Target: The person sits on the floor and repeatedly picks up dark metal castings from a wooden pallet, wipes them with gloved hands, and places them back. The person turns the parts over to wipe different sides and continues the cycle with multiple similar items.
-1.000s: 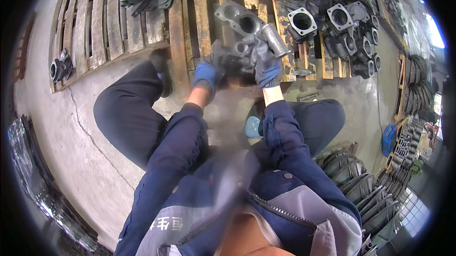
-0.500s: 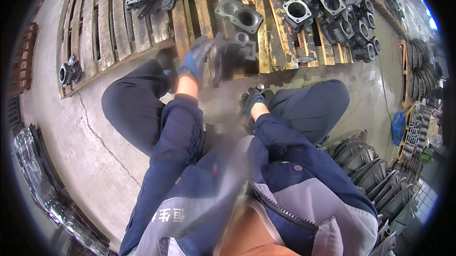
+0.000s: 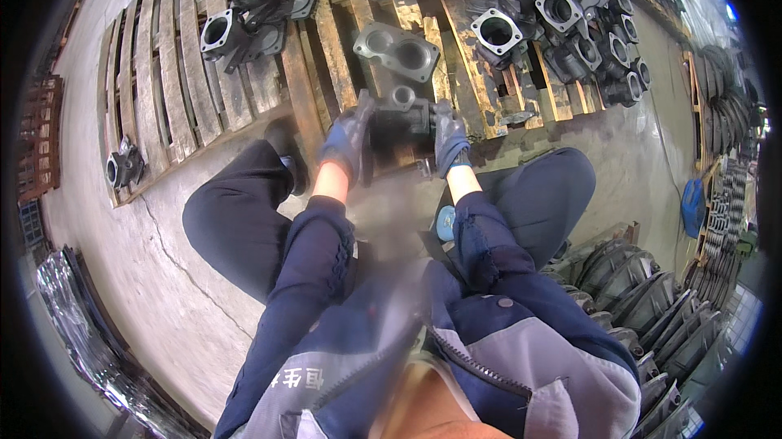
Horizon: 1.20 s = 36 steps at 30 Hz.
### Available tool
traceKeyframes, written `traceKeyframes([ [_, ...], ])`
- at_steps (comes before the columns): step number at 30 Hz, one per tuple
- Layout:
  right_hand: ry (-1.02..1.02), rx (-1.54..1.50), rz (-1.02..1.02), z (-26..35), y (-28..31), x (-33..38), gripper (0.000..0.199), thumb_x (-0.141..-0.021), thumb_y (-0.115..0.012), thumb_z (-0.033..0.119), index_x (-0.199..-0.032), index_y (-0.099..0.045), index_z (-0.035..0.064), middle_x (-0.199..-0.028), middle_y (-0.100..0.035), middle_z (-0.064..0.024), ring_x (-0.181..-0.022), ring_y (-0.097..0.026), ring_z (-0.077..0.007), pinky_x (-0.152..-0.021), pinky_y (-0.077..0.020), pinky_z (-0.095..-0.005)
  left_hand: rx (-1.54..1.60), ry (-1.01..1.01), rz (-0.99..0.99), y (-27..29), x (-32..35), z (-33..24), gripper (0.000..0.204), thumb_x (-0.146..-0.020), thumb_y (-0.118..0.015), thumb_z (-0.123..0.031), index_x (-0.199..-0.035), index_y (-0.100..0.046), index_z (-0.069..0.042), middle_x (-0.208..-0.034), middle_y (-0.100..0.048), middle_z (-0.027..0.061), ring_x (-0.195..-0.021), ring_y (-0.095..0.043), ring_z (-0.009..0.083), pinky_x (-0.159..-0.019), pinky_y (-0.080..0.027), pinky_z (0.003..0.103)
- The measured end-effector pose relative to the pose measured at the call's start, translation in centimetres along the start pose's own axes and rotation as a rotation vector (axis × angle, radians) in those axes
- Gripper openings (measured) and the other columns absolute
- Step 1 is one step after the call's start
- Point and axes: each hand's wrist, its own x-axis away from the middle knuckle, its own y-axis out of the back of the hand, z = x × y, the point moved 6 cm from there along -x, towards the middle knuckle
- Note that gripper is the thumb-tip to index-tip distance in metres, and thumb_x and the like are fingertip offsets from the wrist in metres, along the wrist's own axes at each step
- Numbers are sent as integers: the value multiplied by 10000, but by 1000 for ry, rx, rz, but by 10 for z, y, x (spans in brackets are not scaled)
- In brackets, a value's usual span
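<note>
Between my two gloved hands is a dark metal casting [image 3: 400, 124] with a round port on top and a flat flange on its left side. It is at the near edge of the wooden pallet [image 3: 181, 40]. My left hand [image 3: 345, 142] grips the flange, fingers pointing away from me. My right hand [image 3: 450, 139] is closed against the casting's right end. Just beyond lies a flat casting with two round recesses [image 3: 397, 51]. A small metal piece [image 3: 424, 168] shows below the held casting; its kind is unclear.
Several flanged castings [image 3: 562, 9] are heaped at the pallet's far right. Others [image 3: 259, 19] sit at its left, and one [image 3: 125, 164] is at the near left corner. Ribbed dark parts [image 3: 627, 280] are stacked at my right. A light blue object [image 3: 445, 223] is by my right leg.
My right hand has moved forward from near my right knee onto the casting's right end. My left hand stays at the flange. The view has shifted slightly.
</note>
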Motion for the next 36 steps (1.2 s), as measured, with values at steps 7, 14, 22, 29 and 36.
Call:
traceKeyframes([
  [7,83,-363,338,-26,-49,-2,602,-939,-533,498,-1306,-562,22,-1174,-634,-111,-967,-612,-224,-853,-499,-350,127,88,-34,-8,12,-2,672,-947,-543,-498,-1398,-492,-3,-1397,-523,228,-1274,-512,330,-1056,-388,376],
  [14,47,-475,293,107,-6,59,591,-906,-672,487,-1266,-602,23,-1023,-663,-23,-866,-619,-117,-736,-522,-280,598,319,-301,-7,46,22,623,-989,-525,-499,-1396,-515,-27,-1313,-593,125,-1205,-545,256,-1033,-407,355],
  [22,259,-161,498,212,-10,67,304,-913,-700,163,-1128,-596,-26,-978,-671,-49,-838,-618,-86,-737,-513,-229,1110,208,-277,-10,30,36,562,-991,-516,-521,-1337,-544,-79,-1135,-630,43,-943,-606,171,-789,-510,320],
  [29,306,32,516,284,-31,5,161,-904,-669,103,-1051,-678,39,-901,-700,-2,-715,-611,-41,-549,-459,-182,1546,163,-296,16,7,-18,557,-1016,-513,-419,-1392,-481,-10,-1297,-591,117,-1147,-570,239,-993,-458,360],
  [36,1009,1125,441,395,-76,-91,172,-913,-539,61,-959,-698,108,-1009,-684,-34,-807,-643,-139,-619,-497,-238,773,-57,-610,69,11,-55,465,-1010,-530,-241,-1438,-432,-88,-1441,-450,150,-1230,-545,263,-934,-502,407],
])
